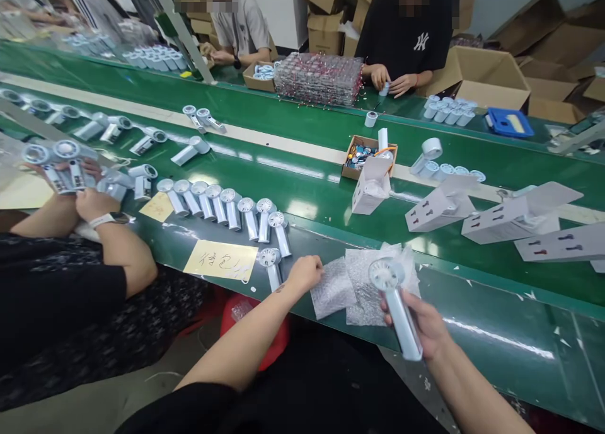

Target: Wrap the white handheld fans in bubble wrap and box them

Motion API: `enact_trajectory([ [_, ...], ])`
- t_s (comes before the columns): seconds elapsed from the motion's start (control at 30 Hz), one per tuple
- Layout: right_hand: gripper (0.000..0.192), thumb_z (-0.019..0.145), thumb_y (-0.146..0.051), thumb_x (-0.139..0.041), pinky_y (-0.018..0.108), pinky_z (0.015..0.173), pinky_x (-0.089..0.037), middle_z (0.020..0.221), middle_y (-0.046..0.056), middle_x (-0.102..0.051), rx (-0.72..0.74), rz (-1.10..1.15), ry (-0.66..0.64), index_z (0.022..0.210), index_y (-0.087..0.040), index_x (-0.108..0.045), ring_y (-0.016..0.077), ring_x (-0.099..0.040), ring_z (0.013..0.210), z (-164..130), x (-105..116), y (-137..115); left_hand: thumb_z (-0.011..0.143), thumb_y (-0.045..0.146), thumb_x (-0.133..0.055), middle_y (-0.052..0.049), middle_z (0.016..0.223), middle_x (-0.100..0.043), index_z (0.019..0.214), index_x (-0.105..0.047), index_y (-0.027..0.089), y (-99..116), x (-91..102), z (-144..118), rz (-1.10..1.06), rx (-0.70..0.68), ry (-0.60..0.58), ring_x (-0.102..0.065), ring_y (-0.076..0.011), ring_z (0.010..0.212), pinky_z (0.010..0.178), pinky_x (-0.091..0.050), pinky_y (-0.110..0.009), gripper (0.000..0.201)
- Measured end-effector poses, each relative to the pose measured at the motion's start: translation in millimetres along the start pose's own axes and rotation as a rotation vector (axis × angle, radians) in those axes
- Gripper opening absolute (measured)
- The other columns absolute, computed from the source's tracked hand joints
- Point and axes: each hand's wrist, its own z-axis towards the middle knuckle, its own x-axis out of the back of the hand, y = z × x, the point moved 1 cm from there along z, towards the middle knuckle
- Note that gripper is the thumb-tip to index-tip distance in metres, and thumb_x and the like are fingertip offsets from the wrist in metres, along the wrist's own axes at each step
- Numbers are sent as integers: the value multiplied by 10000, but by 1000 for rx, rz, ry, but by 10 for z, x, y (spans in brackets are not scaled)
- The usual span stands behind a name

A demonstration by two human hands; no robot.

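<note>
My right hand [428,324] is wrapped round the handle of a light blue handheld fan [403,324], its round head tilted up over the bubble wrap. At the upper left corner of a bubble wrap bag [332,289], the fingers of my left hand [305,273] are pinched together on its edge. More bubble wrap bags [358,295] lie beside it, partly behind the fan. Just left of my left wrist, another handheld fan [271,267] lies on the bench, its lower handle hidden by my forearm. A row of similar fans [229,207] lies beyond it.
White boxes with raised flaps [437,207] line the right side. A carton of small parts [352,166] stands behind them. A handwritten yellow paper [220,261] lies at the bench edge. A co-worker's hands [89,188] hold fans at left; others sit across the bench.
</note>
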Motion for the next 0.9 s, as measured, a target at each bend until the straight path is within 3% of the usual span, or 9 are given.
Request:
enact_trajectory([
  [0.1,337,665,-364,-828,265,560,-594,756,36,-723,-50,22,-248,903,-195,-660,180,-713,669,-157,-237,145,746,266,-648,5,722,-645,670,-564,198,254,158,-322,-109,-75,27,-603,-164,728,636,-433,-252,132],
  [0.2,432,645,-310,-838,265,539,-583,810,25,-710,-79,-43,-399,1013,-208,-636,177,-702,672,-168,-496,139,699,269,-640,29,641,-596,654,-560,182,511,201,-643,-433,-221,-39,-535,-132,642,575,-385,-227,126],
  [0.27,466,654,-302,-830,261,527,-575,820,38,-703,-84,-99,-402,1060,-193,-628,174,-689,665,-131,-553,65,640,253,-660,28,627,-598,647,-579,169,603,164,-770,-649,-240,-119,-519,-123,618,572,-383,-225,117],
  [0.37,456,676,-321,-819,265,533,-573,802,56,-691,-78,-178,-348,1062,-157,-642,173,-669,675,-83,-451,-52,557,265,-704,47,511,-523,576,-537,169,609,76,-786,-934,-4,-124,-452,-93,490,493,-328,-216,193],
  [0.43,467,685,-330,-818,275,549,-578,814,55,-685,-77,-227,-291,1082,-154,-647,168,-657,684,-76,-332,-88,546,317,-723,55,476,-478,559,-500,179,607,28,-739,-1117,166,-31,-413,-82,442,459,-299,-215,263],
  [0.5,479,688,-343,-821,282,560,-580,834,42,-675,-74,-280,-218,1097,-165,-648,155,-644,674,-84,-234,-90,579,362,-727,48,510,-489,590,-507,180,655,9,-709,-1200,168,131,-427,-85,467,480,-332,-221,285],
  [0.57,473,689,-354,-825,284,570,-581,871,28,-662,-46,-320,-157,1093,-181,-651,140,-635,665,-101,-181,-81,667,350,-702,34,571,-523,637,-544,176,743,21,-730,-1076,-15,285,-468,-98,535,540,-386,-231,237],
  [0.73,476,690,-379,-821,294,566,-566,855,11,-659,26,-285,-108,1085,-191,-635,128,-619,620,-162,-166,-112,864,147,-557,-21,738,-614,774,-596,181,846,91,-940,-392,-694,504,-569,-143,726,696,-476,-276,104],
  [0.9,449,644,-352,-832,285,588,-530,804,-3,-673,91,-265,-5,1010,-192,-627,139,-621,617,-163,-211,-40,853,15,-464,-55,807,-631,947,-595,177,978,-12,-1042,-128,-1065,531,-583,-159,757,686,-523,-303,229],
])
